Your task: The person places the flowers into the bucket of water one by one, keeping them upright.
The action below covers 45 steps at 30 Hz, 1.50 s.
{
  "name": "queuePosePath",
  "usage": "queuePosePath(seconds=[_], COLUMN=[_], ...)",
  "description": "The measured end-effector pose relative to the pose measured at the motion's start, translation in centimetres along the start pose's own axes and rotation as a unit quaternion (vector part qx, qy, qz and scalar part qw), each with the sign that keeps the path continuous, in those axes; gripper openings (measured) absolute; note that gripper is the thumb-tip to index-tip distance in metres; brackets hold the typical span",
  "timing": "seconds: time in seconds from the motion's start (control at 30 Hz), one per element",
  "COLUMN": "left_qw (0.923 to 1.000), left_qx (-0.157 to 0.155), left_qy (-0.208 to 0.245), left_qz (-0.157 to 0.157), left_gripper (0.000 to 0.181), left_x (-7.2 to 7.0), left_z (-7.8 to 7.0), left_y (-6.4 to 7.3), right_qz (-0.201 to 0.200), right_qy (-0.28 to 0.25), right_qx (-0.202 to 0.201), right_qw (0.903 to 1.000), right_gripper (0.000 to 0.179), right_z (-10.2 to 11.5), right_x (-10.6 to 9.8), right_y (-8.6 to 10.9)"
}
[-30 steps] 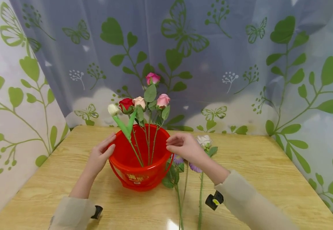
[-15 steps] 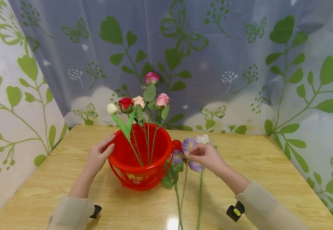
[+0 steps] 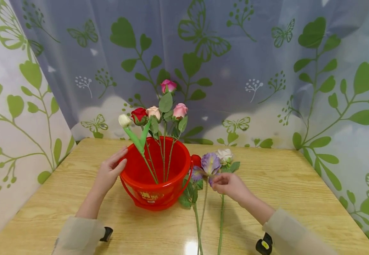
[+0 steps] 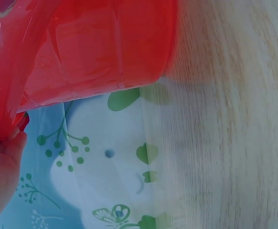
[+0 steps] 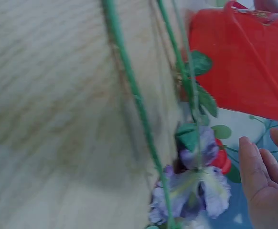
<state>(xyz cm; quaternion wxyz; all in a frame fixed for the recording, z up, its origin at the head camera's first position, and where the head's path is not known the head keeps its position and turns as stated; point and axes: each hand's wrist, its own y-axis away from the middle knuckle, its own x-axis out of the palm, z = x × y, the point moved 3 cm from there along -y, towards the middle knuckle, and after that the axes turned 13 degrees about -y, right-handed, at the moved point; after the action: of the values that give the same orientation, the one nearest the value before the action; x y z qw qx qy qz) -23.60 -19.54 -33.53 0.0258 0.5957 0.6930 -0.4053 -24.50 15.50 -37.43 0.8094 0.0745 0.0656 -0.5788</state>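
My left hand (image 3: 109, 173) rests against the left rim of a red bucket (image 3: 155, 198), fingers and thumb extended along it. In the left wrist view its fingertips (image 4: 16, 140) touch the rim. Inside the bucket stand a white tulip (image 3: 125, 121), a red rose (image 3: 139, 116), a peach rose (image 3: 154, 112), a light pink rose (image 3: 180, 110) and a deep pink rose (image 3: 168, 85). My right hand (image 3: 230, 186) is just below a purple iris (image 3: 210, 163) lying on the table. The right wrist view shows that hand with thumb and fingers apart and nothing between them.
Beside the iris on the wooden table (image 3: 283, 198) lie a white flower (image 3: 225, 156) and another red rose (image 3: 196, 160), partly hidden by the bucket. Their long stems (image 3: 221, 226) run toward the front edge. A patterned curtain (image 3: 261, 71) hangs behind the table.
My right hand has left the bucket's right rim, moved right over the purple iris, then come slightly lower toward its stem. The left hand stays at the rim.
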Motion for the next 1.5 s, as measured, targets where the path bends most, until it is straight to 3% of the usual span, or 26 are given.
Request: queuePosePath(seconds=[0.4, 0.63, 0.93, 1.23, 1.5], left_qw=[1.0000, 1.0000, 0.9998, 0.9999, 1.0000], left_qx=[-0.004, 0.001, -0.017, -0.005, -0.005], left_qy=[0.005, 0.003, -0.006, 0.008, 0.004], left_qz=[0.000, -0.004, 0.007, 0.004, 0.004], left_gripper=[0.033, 0.033, 0.035, 0.033, 0.034], left_x=[-0.2, -0.3, 0.3, -0.2, -0.1], left_z=[-0.1, -0.1, 2.5, -0.3, 0.0], left_y=[0.1, 0.2, -0.2, 0.1, 0.1], right_qz=[-0.019, -0.082, -0.110, -0.124, -0.123], right_qy=[0.008, 0.010, -0.032, -0.049, -0.079], right_qx=[0.005, 0.051, 0.101, 0.140, 0.150], right_qw=[0.9998, 0.9952, 0.9883, 0.9810, 0.9778], right_gripper=[0.022, 0.021, 0.025, 0.021, 0.014], right_z=[-2.9, -4.2, -6.2, -6.8, -7.0], right_x=[-0.8, -1.6, -1.8, -1.2, -1.1], right_y=[0.7, 0.9, 0.1, -0.7, -0.8])
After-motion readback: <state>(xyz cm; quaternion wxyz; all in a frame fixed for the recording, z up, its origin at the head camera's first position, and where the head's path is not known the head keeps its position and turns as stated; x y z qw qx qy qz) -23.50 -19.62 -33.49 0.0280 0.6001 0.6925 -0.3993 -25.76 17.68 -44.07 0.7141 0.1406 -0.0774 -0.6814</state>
